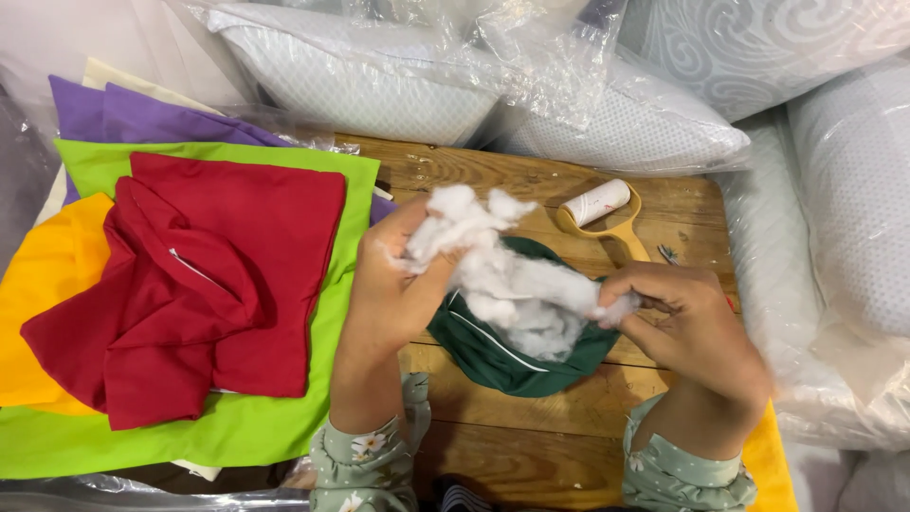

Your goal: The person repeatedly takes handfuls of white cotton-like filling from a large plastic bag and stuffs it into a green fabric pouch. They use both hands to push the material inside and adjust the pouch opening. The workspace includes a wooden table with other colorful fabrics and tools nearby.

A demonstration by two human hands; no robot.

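Observation:
My left hand [393,280] grips a clump of white fibre stuffing [502,270] above a dark green cushion cover [512,356] that lies open on the wooden table [531,446]. My right hand [682,318] pinches the other end of the same stuffing at the cover's right edge. The stuffing stretches between both hands and partly fills the cover's opening, where a white zip line shows.
Red cushion covers [199,284] lie on a stack of green [237,427], yellow [47,275] and purple [142,118] fabric at the left. A lint roller [607,213] with a yellow handle rests behind the cover. Plastic-wrapped white pillows [379,81] line the back and right.

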